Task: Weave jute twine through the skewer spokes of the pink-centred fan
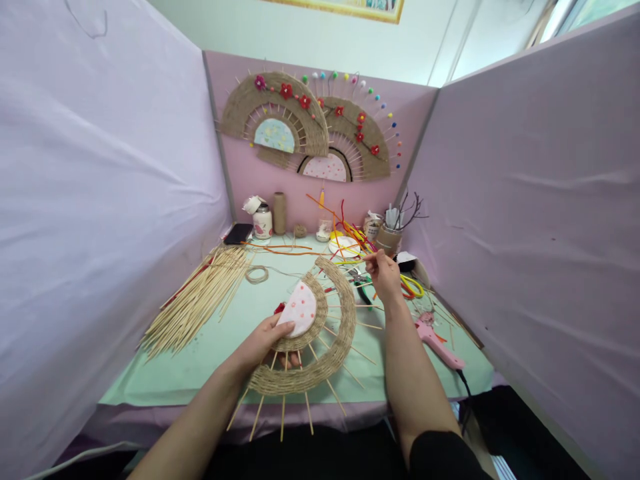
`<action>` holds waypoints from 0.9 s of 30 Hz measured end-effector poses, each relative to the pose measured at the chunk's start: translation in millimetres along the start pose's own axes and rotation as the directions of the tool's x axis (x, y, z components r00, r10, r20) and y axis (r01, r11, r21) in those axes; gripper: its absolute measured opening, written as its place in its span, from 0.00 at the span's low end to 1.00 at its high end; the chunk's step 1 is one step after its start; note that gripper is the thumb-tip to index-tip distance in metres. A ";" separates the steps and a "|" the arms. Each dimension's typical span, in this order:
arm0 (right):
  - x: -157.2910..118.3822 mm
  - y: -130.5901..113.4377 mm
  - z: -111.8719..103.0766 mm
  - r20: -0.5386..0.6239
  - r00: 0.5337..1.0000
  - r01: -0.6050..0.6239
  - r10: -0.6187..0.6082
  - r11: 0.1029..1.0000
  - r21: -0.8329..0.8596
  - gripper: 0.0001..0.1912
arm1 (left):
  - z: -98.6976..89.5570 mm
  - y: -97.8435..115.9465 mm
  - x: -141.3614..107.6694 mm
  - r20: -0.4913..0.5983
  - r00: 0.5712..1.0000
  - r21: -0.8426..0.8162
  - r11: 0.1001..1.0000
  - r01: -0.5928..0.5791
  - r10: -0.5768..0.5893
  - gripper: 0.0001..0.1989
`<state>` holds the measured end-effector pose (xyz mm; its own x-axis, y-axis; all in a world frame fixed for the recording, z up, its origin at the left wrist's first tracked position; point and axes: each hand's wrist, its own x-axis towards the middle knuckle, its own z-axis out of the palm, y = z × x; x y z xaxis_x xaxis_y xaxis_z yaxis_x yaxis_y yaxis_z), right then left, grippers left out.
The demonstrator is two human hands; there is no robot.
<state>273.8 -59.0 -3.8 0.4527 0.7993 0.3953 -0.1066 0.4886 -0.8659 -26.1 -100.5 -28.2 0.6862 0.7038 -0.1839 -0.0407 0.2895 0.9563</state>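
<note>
The left hand (266,341) grips a fan (345,337), lower centre, thumb on its white middle (303,308). A glue gun (443,348) lies lower right. Right of centre, the right hand (384,273) is pinched closed, on what I cannot tell. Sticks (200,300) lie left; two more fans (240,117) hang upper centre.

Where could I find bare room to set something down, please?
The widest bare patch lies between the stick bundle and the left hand, in front of the twine coil; a smaller one lies between the pink glue gun and the front right corner of the table. The back is crowded, with the jar, brown tube and orange pipe cleaners.
</note>
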 end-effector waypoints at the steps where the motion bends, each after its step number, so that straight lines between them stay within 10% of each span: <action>1: -0.5 -0.9 0.5 -0.005 1.000 0.007 -0.007 1.000 0.002 0.24 | -0.3 -1.1 0.7 0.003 1.000 0.001 1.000 -0.004 0.004 0.18; 13: -5.5 0.2 2.0 0.235 0.960 -0.151 0.150 0.988 -0.013 0.28 | 0.8 0.0 -0.6 -0.059 0.996 0.006 0.998 -0.069 0.069 0.18; 21: -15.4 -6.0 8.2 0.503 0.812 -0.341 0.297 0.940 -0.005 0.37 | 1.9 -0.7 -0.9 -0.127 0.987 0.006 0.995 -0.099 0.098 0.21; 27: -9.5 -3.8 7.4 0.388 0.892 -0.273 0.232 0.960 0.053 0.35 | 0.4 22.0 11.1 -0.120 0.977 0.113 0.980 -0.162 0.176 0.20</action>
<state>263.4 -65.9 -2.0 0.0357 0.9621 0.2703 -0.2735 0.2695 -0.9233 -19.0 -86.6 -9.1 0.5763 0.8163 -0.0388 -0.0692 0.0961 0.9930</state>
